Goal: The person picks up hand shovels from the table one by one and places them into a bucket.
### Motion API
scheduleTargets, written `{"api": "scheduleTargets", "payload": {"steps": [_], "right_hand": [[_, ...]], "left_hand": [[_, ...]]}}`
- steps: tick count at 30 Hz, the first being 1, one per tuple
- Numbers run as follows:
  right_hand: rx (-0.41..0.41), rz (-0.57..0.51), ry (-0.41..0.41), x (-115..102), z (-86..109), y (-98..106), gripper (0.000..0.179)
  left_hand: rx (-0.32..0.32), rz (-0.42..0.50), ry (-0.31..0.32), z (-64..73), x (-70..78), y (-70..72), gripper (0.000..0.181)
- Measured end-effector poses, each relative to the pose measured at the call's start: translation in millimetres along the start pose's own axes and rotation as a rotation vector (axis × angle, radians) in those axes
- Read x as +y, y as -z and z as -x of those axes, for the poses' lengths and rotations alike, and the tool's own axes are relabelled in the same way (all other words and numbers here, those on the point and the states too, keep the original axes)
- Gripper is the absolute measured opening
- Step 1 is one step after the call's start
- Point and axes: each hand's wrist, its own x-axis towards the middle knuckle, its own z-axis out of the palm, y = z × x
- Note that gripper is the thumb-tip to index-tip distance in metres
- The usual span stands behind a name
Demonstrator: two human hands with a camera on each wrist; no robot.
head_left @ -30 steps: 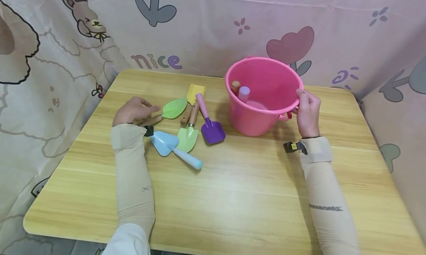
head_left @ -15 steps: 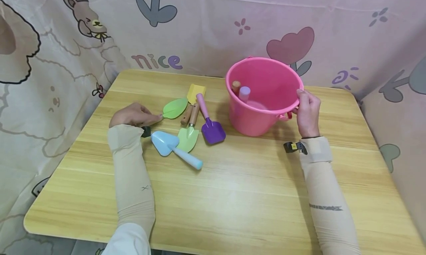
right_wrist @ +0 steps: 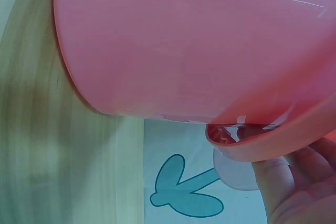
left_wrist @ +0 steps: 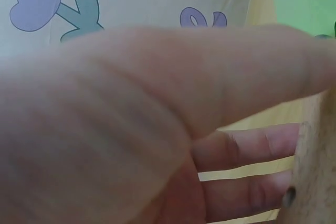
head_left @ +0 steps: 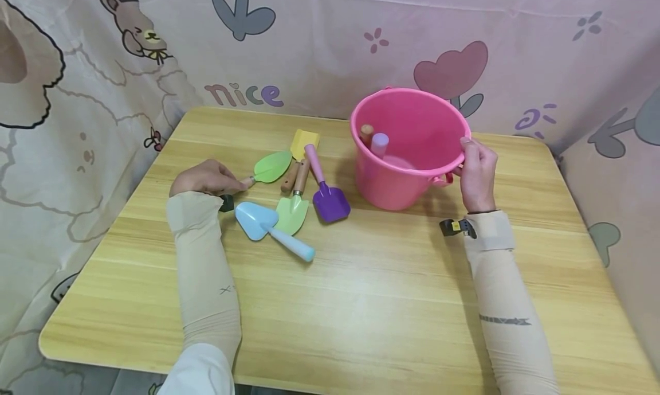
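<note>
My left hand point(head_left: 206, 178) pinches the wooden handle of a small garden trowel with a green leaf-shaped blade point(head_left: 273, 166). In the left wrist view, thumb and fingers lie on either side of the wooden handle point(left_wrist: 315, 166). At the right, my right hand point(head_left: 478, 174) grips the rim of a pink bucket point(head_left: 387, 191), which stands upright on the table. The right wrist view shows the bucket's wall point(right_wrist: 184, 45) and the curled fingers at its edge. Inside the bucket, a wooden handle end point(head_left: 366, 132) and a lilac handle end point(head_left: 380, 143) stick up.
Between hand and bucket lie a blue trowel point(head_left: 256, 220), a pale green trowel point(head_left: 292, 214), a purple shovel point(head_left: 331, 203) and a yellow shovel point(head_left: 305, 143), some overlapping. They rest on a wooden table point(head_left: 371, 326) with a printed curtain point(head_left: 330, 51) behind it.
My left hand has closed its fingers on the green trowel's handle, shifting slightly; more of the handle's neck shows now than half a second ago. The right hand and bucket have stayed put.
</note>
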Motion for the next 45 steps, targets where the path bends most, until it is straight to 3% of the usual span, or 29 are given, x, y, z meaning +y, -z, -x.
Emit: {"api": "scheduleTargets", "payload": {"steps": [10, 18, 28, 34, 40, 45], "right_hand": [[-0.004, 0.025, -0.013, 1.0, 0.1, 0.7, 0.043], [-0.001, 0.027, -0.004, -0.8, 0.8, 0.0, 0.044], [-0.003, 0.048, -0.007, -0.8, 1.8, 0.3, 0.044], [-0.001, 0.016, -0.016, -0.8, 2.0, 0.3, 0.043], [-0.003, -0.003, -0.01, -0.4, 2.1, 0.2, 0.042], [-0.004, -0.006, -0.005, -0.1, 1.8, -0.6, 0.042]], "left_hand": [[0.013, 0.059, -0.023, 2.0, 1.3, 1.8, 0.062], [0.028, 0.046, -0.045, 3.1, -0.2, 5.6, 0.048], [0.033, 0.078, -0.059, 3.9, 1.1, 5.6, 0.051], [0.067, 0.158, -0.056, 1.5, 3.0, 2.6, 0.048], [0.153, 0.22, -0.082, 1.1, 1.9, 3.1, 0.049], [0.178, 0.334, -0.085, -0.5, 2.1, 4.2, 0.05]]}}
